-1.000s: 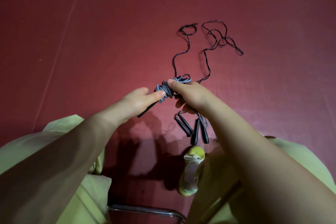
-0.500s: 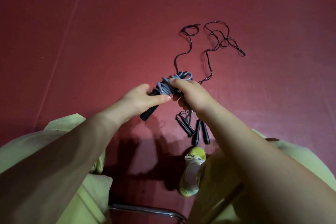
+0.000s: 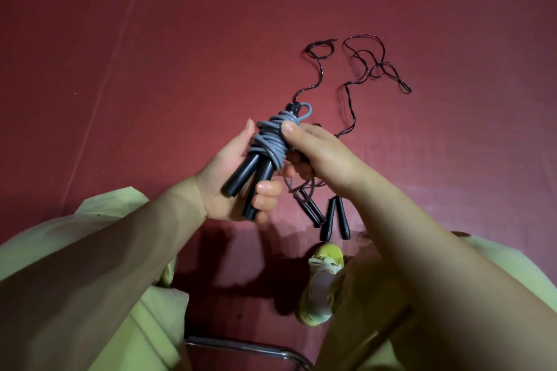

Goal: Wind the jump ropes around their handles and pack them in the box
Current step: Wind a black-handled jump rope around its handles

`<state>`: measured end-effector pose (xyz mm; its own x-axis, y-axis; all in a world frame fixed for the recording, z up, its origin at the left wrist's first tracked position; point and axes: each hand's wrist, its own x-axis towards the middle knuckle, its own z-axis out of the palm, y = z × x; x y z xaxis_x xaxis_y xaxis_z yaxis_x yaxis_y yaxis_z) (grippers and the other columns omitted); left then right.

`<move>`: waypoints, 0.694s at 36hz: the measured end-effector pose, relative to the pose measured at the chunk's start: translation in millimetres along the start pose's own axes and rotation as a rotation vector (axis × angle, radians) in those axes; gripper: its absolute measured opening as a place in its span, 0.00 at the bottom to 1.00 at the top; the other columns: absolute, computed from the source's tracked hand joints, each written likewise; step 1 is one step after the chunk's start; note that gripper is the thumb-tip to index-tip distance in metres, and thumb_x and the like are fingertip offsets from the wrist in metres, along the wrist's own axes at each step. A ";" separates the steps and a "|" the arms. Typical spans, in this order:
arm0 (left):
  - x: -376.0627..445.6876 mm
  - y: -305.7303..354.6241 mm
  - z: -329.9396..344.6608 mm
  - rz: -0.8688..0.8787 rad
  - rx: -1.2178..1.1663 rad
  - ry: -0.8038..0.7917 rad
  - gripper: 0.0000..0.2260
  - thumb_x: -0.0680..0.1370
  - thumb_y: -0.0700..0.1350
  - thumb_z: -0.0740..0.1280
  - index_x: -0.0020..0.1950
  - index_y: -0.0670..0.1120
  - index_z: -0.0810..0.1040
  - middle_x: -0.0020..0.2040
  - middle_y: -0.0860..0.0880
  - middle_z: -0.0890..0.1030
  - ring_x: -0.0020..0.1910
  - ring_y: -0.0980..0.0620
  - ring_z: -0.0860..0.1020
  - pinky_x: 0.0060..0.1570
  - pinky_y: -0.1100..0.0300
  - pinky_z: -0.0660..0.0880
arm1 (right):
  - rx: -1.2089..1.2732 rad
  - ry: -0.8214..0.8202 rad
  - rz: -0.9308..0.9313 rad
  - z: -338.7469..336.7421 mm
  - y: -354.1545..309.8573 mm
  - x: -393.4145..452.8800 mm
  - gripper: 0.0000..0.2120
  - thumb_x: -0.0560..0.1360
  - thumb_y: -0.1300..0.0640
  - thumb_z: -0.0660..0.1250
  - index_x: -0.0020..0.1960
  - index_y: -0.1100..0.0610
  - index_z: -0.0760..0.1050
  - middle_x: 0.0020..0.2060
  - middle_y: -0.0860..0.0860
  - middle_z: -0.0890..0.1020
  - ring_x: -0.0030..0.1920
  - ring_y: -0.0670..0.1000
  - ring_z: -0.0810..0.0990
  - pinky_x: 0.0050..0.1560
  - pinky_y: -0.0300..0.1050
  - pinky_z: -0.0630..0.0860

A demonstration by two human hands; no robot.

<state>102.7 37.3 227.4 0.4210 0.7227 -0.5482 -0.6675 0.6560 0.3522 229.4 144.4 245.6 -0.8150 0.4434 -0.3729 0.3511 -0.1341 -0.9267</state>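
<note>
In the head view, your left hand (image 3: 238, 187) grips the black handles (image 3: 250, 181) of the grey rope (image 3: 271, 141), and your right hand (image 3: 316, 153) pinches the coil with its thumb. I judge the winding nearly finished; next, secure the loose end. The dark ropes (image 3: 355, 75) lie beyond this bundle, and no box is visible.

The wound grey rope bundle (image 3: 271, 141) has swung upright, handles (image 3: 250, 181) now pointing down.

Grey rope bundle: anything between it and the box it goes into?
Cannot say: no box shows in the head view. The grey rope bundle is held by the left hand and right hand, above the floor.
</note>
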 end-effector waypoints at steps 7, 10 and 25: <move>3.0 9.6 0.4 0.048 0.205 0.184 0.32 0.65 0.73 0.52 0.40 0.45 0.75 0.24 0.48 0.68 0.21 0.51 0.68 0.25 0.61 0.69 | -0.362 0.154 0.031 3.3 2.1 0.4 0.20 0.83 0.42 0.49 0.38 0.51 0.67 0.28 0.42 0.68 0.26 0.41 0.66 0.32 0.37 0.60; 3.5 10.5 -0.4 0.063 0.293 0.242 0.30 0.65 0.72 0.53 0.38 0.46 0.75 0.26 0.47 0.70 0.22 0.49 0.70 0.26 0.60 0.71 | -0.384 0.182 0.067 9.0 2.6 2.3 0.21 0.82 0.38 0.47 0.39 0.50 0.66 0.32 0.44 0.70 0.31 0.43 0.66 0.37 0.42 0.61; 17.9 2.6 -7.4 0.226 0.803 0.628 0.17 0.80 0.57 0.58 0.45 0.44 0.71 0.28 0.45 0.77 0.24 0.46 0.75 0.29 0.57 0.74 | -0.326 0.089 0.339 0.8 8.7 4.5 0.25 0.80 0.35 0.48 0.43 0.55 0.67 0.30 0.52 0.63 0.28 0.50 0.59 0.29 0.43 0.58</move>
<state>104.0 50.4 212.9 -0.2116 0.7544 -0.6213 0.0100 0.6374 0.7705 228.4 144.6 235.8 -0.5920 0.4986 -0.6333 0.7282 -0.0059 -0.6854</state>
